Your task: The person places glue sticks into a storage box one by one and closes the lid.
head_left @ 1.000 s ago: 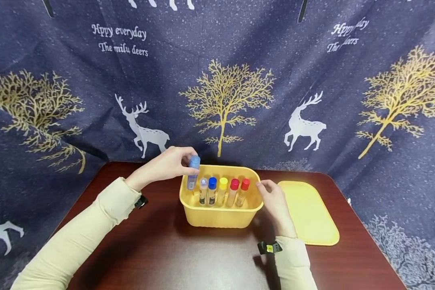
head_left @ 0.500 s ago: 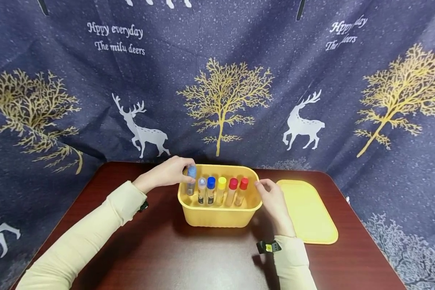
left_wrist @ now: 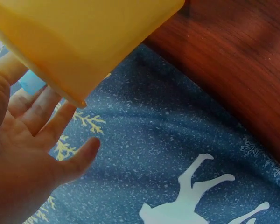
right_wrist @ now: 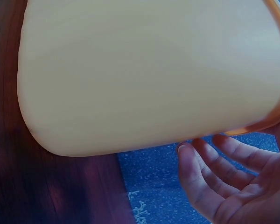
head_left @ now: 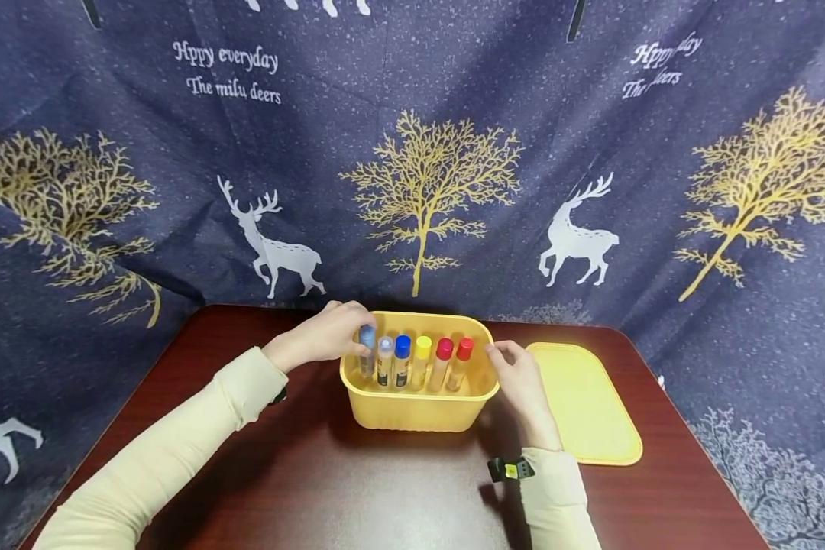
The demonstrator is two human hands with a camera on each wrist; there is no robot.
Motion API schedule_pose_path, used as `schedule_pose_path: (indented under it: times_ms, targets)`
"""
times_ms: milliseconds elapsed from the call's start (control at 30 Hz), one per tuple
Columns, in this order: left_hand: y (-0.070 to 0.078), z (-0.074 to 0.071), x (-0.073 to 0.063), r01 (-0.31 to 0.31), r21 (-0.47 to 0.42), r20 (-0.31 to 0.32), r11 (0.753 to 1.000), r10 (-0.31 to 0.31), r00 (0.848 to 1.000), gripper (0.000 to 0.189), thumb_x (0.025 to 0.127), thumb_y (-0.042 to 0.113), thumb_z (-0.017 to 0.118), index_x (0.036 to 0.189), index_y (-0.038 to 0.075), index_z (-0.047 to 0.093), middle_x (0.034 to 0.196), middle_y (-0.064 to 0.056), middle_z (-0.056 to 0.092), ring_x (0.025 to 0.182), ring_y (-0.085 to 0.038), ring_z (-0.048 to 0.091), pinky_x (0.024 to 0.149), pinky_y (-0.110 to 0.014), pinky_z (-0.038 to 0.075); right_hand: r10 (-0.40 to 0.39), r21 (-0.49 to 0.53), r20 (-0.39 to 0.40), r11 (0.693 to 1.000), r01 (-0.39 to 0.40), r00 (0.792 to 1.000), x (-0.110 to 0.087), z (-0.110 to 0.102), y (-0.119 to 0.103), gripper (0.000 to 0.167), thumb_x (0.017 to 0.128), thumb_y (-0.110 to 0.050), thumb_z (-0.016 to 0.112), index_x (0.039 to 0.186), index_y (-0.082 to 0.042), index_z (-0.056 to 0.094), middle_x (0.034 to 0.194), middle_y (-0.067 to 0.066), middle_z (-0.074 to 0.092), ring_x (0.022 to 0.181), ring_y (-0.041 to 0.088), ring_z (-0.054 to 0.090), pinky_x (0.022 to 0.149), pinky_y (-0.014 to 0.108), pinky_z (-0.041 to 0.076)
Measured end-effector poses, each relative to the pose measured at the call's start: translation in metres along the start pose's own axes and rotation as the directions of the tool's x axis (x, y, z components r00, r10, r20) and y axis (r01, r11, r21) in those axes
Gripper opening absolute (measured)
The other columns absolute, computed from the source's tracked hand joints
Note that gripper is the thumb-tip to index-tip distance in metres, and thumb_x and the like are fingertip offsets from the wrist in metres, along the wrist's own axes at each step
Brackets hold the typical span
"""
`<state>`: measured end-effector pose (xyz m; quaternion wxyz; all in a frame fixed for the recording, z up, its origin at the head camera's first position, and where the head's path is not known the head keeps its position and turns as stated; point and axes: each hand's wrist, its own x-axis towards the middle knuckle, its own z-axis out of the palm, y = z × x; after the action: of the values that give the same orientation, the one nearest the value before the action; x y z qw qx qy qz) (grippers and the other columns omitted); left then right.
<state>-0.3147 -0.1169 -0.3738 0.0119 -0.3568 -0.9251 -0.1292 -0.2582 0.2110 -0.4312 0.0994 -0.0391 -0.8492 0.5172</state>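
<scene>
My left hand (head_left: 333, 332) reaches over the left end of a yellow plastic box (head_left: 412, 412). Between thumb and fingers it pinches a clear tube with a light blue cap (head_left: 367, 336), which stands upright inside the box. In the left wrist view only the blue cap (left_wrist: 31, 82) shows past the rim. Beside it several similar tubes stand in a row: one with a pale cap (head_left: 384, 363), then dark blue (head_left: 402, 347), yellow (head_left: 422, 349) and two red caps (head_left: 464, 350). My right hand (head_left: 520, 382) grips the box's right rim, thumb and fingers at the edge.
A flat yellow lid (head_left: 584, 405) lies on the dark red-brown table (head_left: 385, 489) to the right of the box. Behind the table hangs a dark blue cloth (head_left: 454, 252) printed with trees and deer.
My left hand has lowered the light-blue-capped tube into the box, down to about the level of the others in the row. My right hand has stayed on the rim.
</scene>
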Motion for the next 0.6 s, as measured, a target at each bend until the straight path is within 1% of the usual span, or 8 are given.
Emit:
schedule_pose_path:
  times_ms: [167,333,467,600]
  targets:
    - [0.0043,0.0006,0.0005,-0.012,0.052,0.021,0.999,0.011,1.0,0.022,0.081,0.025,0.082,0.097,0.017,0.068,0.106,0.002,0.067,0.124,-0.025,0.048,0.096,-0.054,0.033,0.006,0.006,0.007,1.0,-0.006,1.0,0.0007,0.0002,0.0013,0.032,0.099,-0.029,0.058,0.109,0.0,0.065,0.11,0.021,0.067,0.1,0.035,0.063,0.086,0.04,0.048]
    - [0.0062,0.001,0.0014,-0.027,0.112,0.036,0.993,0.023,0.999,0.019,0.08,0.025,0.083,0.093,0.019,0.069,0.105,0.004,0.067,0.125,-0.024,0.046,0.096,-0.055,0.034,0.004,0.003,0.006,1.0,-0.004,1.0,0.0007,0.0003,0.0018,0.031,0.098,-0.029,0.058,0.109,0.0,0.065,0.11,0.021,0.067,0.099,0.034,0.063,0.085,0.04,0.048]
    - [0.0059,0.0029,0.003,-0.027,0.124,0.043,0.992,0.022,0.999,0.019,0.08,0.025,0.083,0.093,0.02,0.069,0.102,0.007,0.067,0.125,-0.023,0.045,0.099,-0.056,0.031,0.002,0.004,-0.002,1.0,-0.002,1.0,0.0004,0.0004,0.0015,0.031,0.098,-0.028,0.058,0.109,0.0,0.066,0.108,0.02,0.068,0.098,0.033,0.063,0.085,0.039,0.048]
    - [0.0053,0.0054,0.0035,-0.029,0.134,0.051,0.991,0.022,0.998,0.019,0.081,0.027,0.082,0.095,0.02,0.071,0.105,0.007,0.067,0.126,-0.022,0.042,0.099,-0.057,0.031,0.009,0.009,-0.001,1.0,-0.009,1.0,-0.0002,0.0005,0.0007,0.031,0.098,-0.028,0.058,0.109,0.0,0.065,0.11,0.02,0.067,0.099,0.033,0.063,0.085,0.039,0.048]
